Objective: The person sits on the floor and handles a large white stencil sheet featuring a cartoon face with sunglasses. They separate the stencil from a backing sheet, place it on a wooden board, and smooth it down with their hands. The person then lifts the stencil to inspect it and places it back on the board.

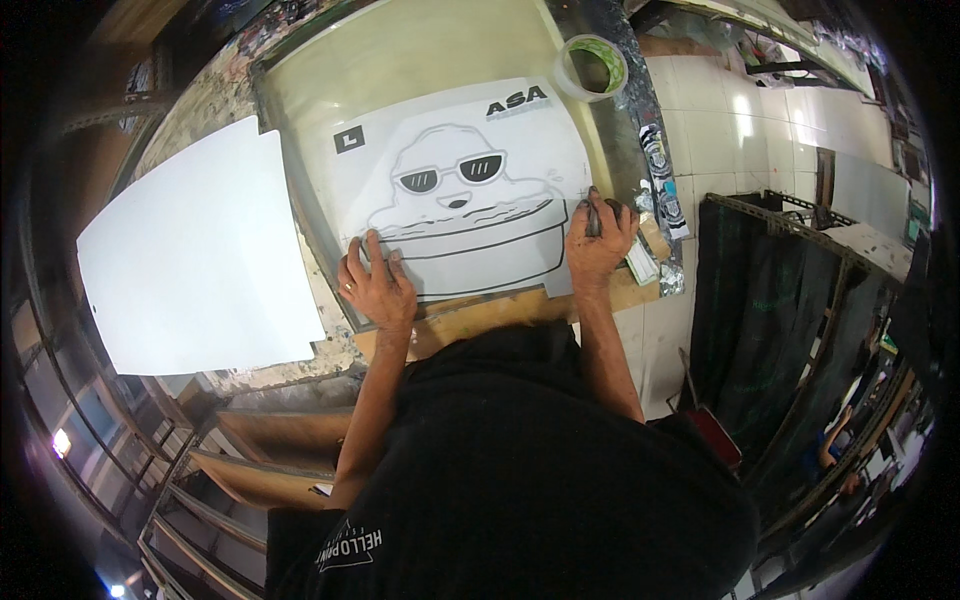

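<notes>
A pale sheet printed with a black-line cartoon figure in sunglasses lies on a yellowish framed screen. At the sheet's lower left edge, my left hand presses down with its fingers spread; a ring shows on one finger. My right hand rests at the sheet's right edge with curled fingers. Something dark shows between those fingers, but its kind cannot be made out. A roll of clear tape with a green core sits on the screen's upper right edge.
To the left, a large blank white sheet lies on a paint-stained table. Stickers cover part of the right edge. Wooden frames stand in a rack at lower left. A metal rack with dark panels stands right.
</notes>
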